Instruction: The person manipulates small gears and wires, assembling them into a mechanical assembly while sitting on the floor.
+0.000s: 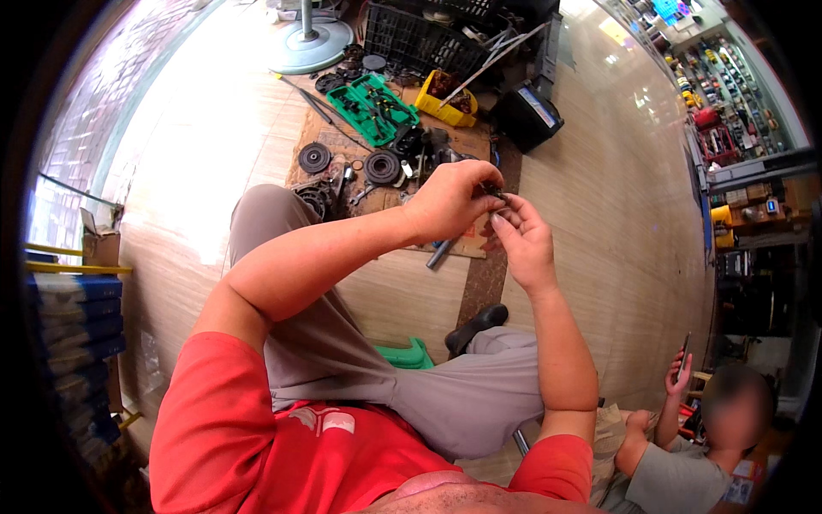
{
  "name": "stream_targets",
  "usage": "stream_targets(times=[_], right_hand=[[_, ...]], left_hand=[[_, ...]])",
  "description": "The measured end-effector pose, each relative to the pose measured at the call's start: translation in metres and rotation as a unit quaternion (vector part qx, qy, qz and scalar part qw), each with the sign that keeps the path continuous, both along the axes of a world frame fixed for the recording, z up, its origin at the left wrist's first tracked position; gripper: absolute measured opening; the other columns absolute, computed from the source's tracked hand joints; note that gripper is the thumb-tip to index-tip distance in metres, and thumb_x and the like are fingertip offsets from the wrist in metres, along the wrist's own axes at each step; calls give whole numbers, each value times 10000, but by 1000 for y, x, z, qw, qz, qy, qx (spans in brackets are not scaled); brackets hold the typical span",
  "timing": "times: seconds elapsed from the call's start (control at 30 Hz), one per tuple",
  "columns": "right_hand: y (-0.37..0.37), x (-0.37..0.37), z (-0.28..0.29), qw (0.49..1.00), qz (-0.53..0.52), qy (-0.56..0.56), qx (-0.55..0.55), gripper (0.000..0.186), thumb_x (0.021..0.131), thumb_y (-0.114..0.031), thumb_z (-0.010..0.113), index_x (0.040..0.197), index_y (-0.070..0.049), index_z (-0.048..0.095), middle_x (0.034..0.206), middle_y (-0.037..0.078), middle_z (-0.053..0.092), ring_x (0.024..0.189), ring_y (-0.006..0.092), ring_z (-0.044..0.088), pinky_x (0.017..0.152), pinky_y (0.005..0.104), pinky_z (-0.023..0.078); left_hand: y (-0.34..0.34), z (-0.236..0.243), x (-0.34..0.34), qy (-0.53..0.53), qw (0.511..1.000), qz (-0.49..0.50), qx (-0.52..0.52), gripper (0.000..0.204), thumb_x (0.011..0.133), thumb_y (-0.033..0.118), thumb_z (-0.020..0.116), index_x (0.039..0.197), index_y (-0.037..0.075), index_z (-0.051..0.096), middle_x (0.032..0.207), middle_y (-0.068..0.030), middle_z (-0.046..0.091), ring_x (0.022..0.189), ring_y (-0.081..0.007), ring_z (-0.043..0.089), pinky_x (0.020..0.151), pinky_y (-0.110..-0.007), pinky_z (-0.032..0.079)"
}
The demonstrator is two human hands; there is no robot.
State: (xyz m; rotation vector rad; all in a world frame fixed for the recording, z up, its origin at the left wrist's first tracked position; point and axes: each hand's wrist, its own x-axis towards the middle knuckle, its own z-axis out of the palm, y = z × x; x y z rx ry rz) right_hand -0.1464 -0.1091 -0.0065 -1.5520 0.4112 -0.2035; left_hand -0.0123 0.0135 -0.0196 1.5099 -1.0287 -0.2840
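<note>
My left hand [454, 201] and my right hand [525, 244] meet in front of me, above the right edge of a cardboard sheet [377, 204]. Between their fingertips is a small dark part [494, 194], mostly covered by the fingers, so its kind does not show. Both hands are closed on it in a pinch. Below and left of them on the cardboard lie a dark round pulley-like part [382, 168], a wrench [362, 194] and several greasy metal parts. A second dark disc [314, 158] sits farther left.
An open green tool case [370, 109] and a yellow bin [446, 99] stand beyond the parts. Behind them is a black crate [419, 43], with a black battery [526, 118] to the right. A green stool [407, 353] is under me. Another person [685, 471] sits at lower right holding a phone.
</note>
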Motion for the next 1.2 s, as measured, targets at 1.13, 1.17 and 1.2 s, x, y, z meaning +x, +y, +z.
stream_targets(times=[1.13, 1.17, 1.2], right_hand=[[-22, -4, 5, 949, -84, 6, -303, 132, 942, -130, 598, 933, -3, 632, 689, -8, 550, 657, 66, 485, 609, 253, 435], [-19, -3, 4, 949, -79, 8, -304, 131, 944, -130, 595, 930, -4, 629, 689, -2, 549, 658, 70, 486, 613, 256, 438], [-17, -2, 3, 950, -67, 5, -305, 132, 945, -132, 592, 930, -6, 627, 683, 6, 545, 655, 73, 486, 611, 259, 438]], left_hand=[[2, 14, 14, 388, 904, -181, -2, 237, 986, 84, 518, 1181, -35, 579, 1001, -104, 667, 815, -143, 654, 739, -276, 568], [1, 12, 15, 417, 892, -172, -23, 234, 985, 87, 522, 1178, -32, 581, 999, -106, 665, 817, -146, 654, 745, -280, 568], [1, 10, 16, 445, 879, -162, -44, 232, 984, 91, 526, 1174, -28, 582, 997, -107, 664, 819, -149, 654, 751, -285, 567]])
